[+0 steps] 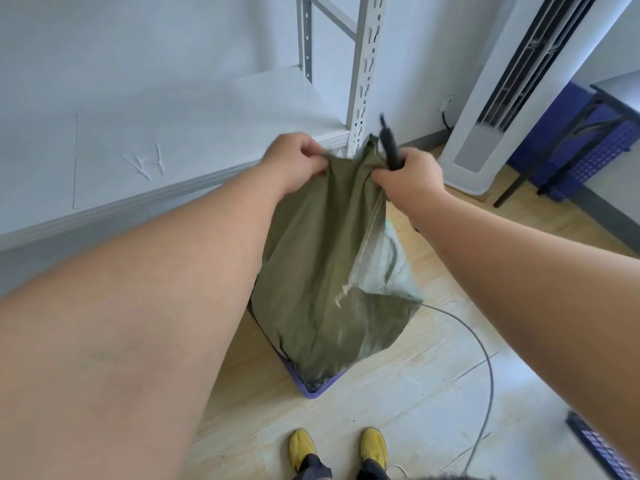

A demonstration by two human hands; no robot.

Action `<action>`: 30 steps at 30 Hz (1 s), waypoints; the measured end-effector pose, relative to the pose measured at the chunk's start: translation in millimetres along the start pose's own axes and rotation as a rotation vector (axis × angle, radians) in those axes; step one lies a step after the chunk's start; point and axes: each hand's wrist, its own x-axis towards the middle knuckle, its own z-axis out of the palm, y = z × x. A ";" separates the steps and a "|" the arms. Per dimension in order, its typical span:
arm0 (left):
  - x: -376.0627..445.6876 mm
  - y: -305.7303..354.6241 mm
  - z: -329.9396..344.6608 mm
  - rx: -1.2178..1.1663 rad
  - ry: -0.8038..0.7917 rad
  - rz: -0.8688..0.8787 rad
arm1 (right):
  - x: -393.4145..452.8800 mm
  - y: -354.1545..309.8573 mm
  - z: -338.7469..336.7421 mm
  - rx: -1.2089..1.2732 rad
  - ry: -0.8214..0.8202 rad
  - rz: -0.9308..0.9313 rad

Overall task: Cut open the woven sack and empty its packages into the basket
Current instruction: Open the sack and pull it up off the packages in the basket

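Note:
An olive-green woven sack hangs upside down between my hands, its open mouth down inside a blue basket on the floor. My left hand pinches one upper corner of the sack. My right hand grips the other corner together with a black-handled cutter that sticks up from the fist. The sack's pale inner side shows on the right, with a loose thread hanging. Only the basket's near corner is visible; any packages inside are hidden by the sack.
A white metal shelf with a slotted post stands just behind the sack. A white tower air conditioner stands at right, with blue crates beyond. A grey cable curves over the wooden floor. My yellow shoes are below.

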 end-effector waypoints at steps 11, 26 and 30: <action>-19.2 -23.7 -17.4 0.134 -0.316 -0.017 | -23.8 12.3 35.8 0.230 -0.293 0.168; -31.1 -36.2 26.4 0.038 -0.448 0.003 | -16.2 12.2 35.5 0.180 -0.364 0.046; -26.7 -38.1 32.5 0.229 -0.267 0.066 | -13.3 10.3 32.9 0.169 -0.302 -0.013</action>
